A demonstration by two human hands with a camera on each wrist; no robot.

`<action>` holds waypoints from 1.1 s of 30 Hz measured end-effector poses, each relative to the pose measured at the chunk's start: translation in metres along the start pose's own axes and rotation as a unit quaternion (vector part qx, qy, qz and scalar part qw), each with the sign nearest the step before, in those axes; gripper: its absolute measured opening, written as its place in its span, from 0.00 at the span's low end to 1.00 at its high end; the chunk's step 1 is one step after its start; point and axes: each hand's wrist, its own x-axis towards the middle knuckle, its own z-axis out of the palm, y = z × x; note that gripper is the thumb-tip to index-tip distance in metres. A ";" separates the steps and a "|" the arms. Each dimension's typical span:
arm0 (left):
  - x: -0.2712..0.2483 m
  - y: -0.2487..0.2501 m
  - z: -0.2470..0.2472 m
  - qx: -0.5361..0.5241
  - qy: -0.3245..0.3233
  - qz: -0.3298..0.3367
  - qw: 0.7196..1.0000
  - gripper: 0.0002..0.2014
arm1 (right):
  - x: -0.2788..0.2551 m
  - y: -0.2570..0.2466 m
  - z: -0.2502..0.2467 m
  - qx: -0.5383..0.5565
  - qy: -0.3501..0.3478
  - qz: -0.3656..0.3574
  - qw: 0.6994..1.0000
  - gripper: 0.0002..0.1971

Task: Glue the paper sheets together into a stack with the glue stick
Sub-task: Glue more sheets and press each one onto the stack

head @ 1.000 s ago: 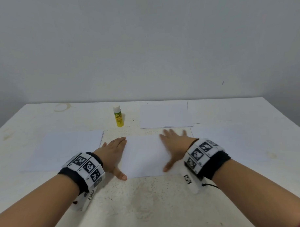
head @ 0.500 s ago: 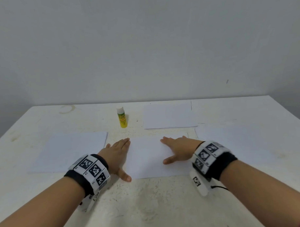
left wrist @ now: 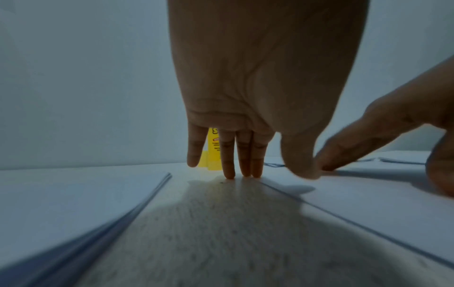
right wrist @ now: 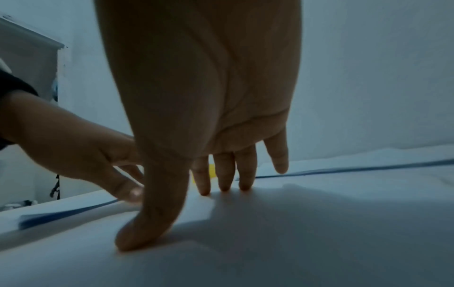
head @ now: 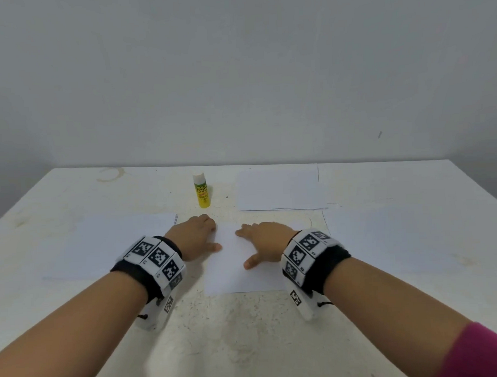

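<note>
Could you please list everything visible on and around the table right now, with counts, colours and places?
glue stick: one, yellow with a white cap, upright at the far middle of the table.
centre sheet: one, white, flat at the table's middle, under both hands.
left paper: white, flat on the left; layered edges show in the left wrist view, count unclear.
far paper: white, right of the glue stick; count unclear.
right paper: white, flat on the right; count unclear.
table: one, off-white, stained.
wall: grey-white, behind.
left hand: fingertips on the table, thumb on the centre sheet.
right hand: fingertips pressing the centre sheet.
</note>
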 end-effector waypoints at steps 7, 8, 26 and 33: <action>-0.007 -0.007 0.007 0.055 -0.009 0.031 0.998 0.41 | 0.001 0.004 0.007 -0.002 -0.003 -0.001 1.000 0.44; -0.008 -0.008 0.008 0.057 -0.022 0.036 0.997 0.46 | 0.001 0.003 0.007 -0.005 -0.001 -0.001 1.000 0.44; -0.003 0.003 0.017 0.095 -0.038 0.015 0.995 0.62 | -0.008 0.008 0.010 0.033 0.018 0.050 0.998 0.43; -0.004 0.000 0.020 0.079 -0.039 0.016 0.996 0.66 | -0.046 0.078 0.018 0.071 0.027 0.121 0.990 0.40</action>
